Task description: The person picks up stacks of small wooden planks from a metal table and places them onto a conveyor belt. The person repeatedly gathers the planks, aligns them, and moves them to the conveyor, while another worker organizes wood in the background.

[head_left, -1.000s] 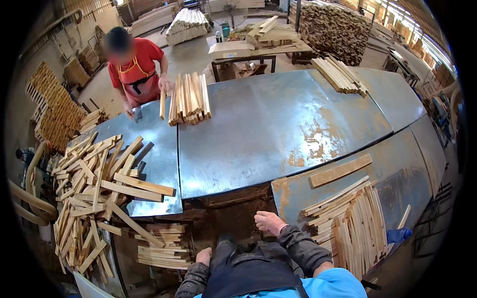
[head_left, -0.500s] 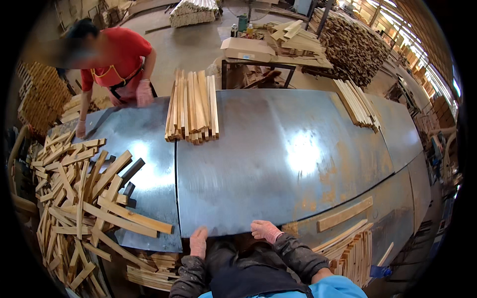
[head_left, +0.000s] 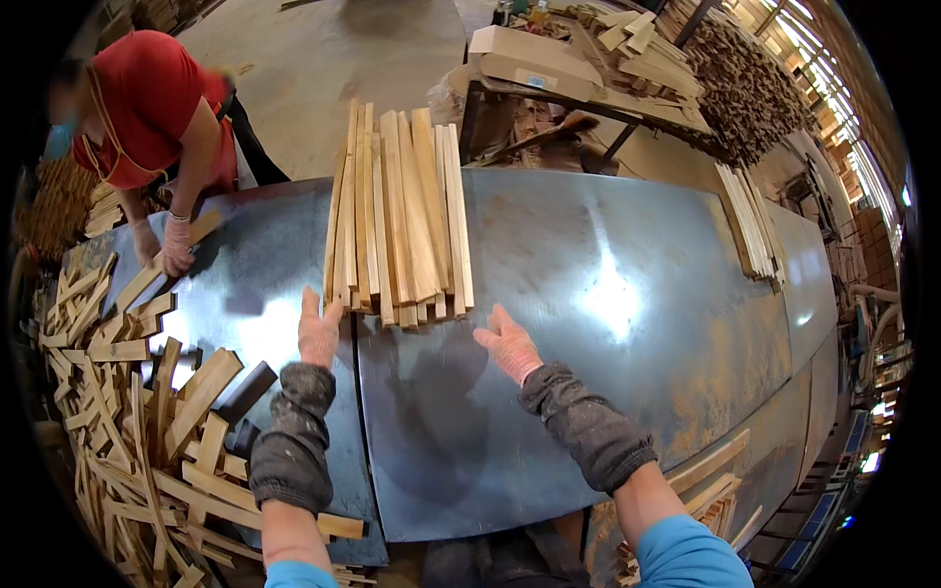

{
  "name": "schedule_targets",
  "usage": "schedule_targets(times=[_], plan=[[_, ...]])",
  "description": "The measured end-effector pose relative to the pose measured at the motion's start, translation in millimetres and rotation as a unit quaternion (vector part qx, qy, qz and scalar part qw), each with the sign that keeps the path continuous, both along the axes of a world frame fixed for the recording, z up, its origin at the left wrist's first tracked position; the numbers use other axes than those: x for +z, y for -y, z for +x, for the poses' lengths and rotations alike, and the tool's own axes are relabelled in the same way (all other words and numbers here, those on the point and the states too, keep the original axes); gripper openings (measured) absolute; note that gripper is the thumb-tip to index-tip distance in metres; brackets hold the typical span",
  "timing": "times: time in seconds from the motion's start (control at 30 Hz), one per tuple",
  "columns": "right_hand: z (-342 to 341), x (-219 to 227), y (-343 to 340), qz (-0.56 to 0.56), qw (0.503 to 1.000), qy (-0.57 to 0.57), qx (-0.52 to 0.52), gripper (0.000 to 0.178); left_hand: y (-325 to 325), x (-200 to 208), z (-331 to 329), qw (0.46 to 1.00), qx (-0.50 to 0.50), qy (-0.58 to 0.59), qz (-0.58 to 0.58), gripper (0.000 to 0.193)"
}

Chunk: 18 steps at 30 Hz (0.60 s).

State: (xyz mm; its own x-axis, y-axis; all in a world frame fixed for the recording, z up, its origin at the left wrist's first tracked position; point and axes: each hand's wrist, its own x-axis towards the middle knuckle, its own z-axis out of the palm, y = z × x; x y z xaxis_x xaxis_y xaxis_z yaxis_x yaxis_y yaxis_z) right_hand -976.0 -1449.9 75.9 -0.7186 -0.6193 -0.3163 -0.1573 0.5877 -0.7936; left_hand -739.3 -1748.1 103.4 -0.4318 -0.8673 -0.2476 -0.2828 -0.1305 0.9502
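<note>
A stack of long, pale wooden strips (head_left: pixel 397 211) lies on the metal-topped table (head_left: pixel 588 412), its near ends toward me. My left hand (head_left: pixel 319 331), in a thin pinkish glove, is beside the stack's near left corner, thumb and fingers apart. On the other side, my right hand (head_left: pixel 508 345), gloved alike, is just short of the near right corner with its fingers stretched out. Neither hand holds anything. Whether the left fingers touch the outer strip, I cannot tell. Dark sleeve covers wrap both my forearms.
A heap of loose, curved wooden pieces (head_left: pixel 147 441) covers the table's left end. Beyond it, a co-worker in red (head_left: pixel 162 108) handles a wooden piece (head_left: pixel 142 286). Another bundle of strips (head_left: pixel 747 220) lies far right. More strips (head_left: pixel 711 500) stand near my right elbow.
Both my hands have moved from the table's near edge forward to either side of the strip stack. The view has shifted closer. The co-worker now bends lower, with both hands at a wooden piece.
</note>
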Motion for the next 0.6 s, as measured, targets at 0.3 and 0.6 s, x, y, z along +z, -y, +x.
schedule_targets(times=[0.3, 0.6], plan=[[-27.7, -1.1, 110.5, -0.081, 0.990, 0.102, -0.060, 0.094, 79.4, -74.2, -68.8, 0.967, -0.035, 0.168, -0.189, 0.069], [-21.7, -14.4, 95.4, -0.140, 0.968, 0.147, -0.145, 0.089, 28.1, -52.0, -61.5, 0.979, -0.025, 0.142, -0.146, 0.067]])
